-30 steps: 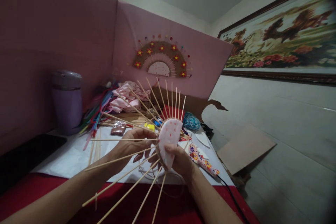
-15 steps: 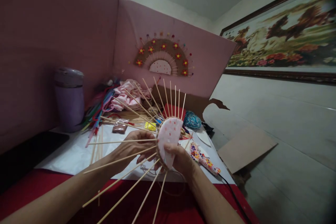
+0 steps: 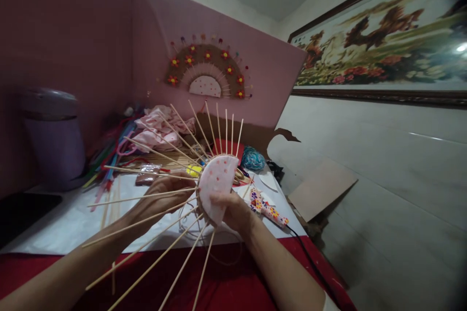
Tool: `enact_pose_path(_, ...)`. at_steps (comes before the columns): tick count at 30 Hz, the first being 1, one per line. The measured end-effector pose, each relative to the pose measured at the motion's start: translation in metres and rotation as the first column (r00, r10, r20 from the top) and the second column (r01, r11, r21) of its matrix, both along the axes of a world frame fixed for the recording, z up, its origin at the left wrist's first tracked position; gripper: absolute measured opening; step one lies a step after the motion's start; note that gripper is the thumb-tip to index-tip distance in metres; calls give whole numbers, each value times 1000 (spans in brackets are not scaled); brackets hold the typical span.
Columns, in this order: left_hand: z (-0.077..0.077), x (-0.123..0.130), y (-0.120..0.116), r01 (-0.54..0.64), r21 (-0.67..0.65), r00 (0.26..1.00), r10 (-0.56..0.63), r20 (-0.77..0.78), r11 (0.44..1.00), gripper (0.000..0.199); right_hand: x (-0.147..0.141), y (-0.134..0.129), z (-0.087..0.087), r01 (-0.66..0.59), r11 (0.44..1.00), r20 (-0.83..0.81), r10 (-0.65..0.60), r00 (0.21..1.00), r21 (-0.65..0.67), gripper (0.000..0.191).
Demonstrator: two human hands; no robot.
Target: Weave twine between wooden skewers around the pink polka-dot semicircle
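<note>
I see both forearms coming up from the bottom edge and meeting in the middle, above the red tablecloth and the white sheet. The left hand is raised with its back toward me, behind the sticks, and its fingers curl loosely toward the hub of the fan frame; they touch the sticks near the hub, but I cannot tell exactly how tight this grip is. The right hand sits lower, with the thumb pressed on the front of the pink dotted half-disc and the other fingers closed behind it, so it pinches the lower edge of the disc. The bamboo sticks spread from the hub in all directions, the long ones down to the left, the short ones upward. The frame is held in the air in front of the pink board, where a finished fan hangs. Compared with 0.5 s ago, the hands and the frame sit a little more to the left in the view, and the purple jar is nearer to the left edge; both grips look unchanged.
</note>
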State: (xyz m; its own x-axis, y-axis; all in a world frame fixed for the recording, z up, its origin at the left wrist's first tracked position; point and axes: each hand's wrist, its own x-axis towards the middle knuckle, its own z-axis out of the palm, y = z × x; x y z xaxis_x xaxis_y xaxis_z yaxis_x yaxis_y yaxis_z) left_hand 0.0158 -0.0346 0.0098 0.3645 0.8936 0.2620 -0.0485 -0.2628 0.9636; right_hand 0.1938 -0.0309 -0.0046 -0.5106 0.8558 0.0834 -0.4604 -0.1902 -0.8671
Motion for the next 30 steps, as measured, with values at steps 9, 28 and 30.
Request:
enact_pose_path(9,-4,4,3,-76,126,997,71,43,989,15,4,4,-9,32,991,-100,-45,994,-128,33)
enact_pose_path(28,0,-2,3,-178,257,959,226,-170,950,21,4,4,-9,-47,987,-123,29,992,-154,25)
enact_pose_path(30,-1,-4,3,-208,357,934,294,-205,911,18,4,4,-9,-52,988,-121,35,992,-144,24)
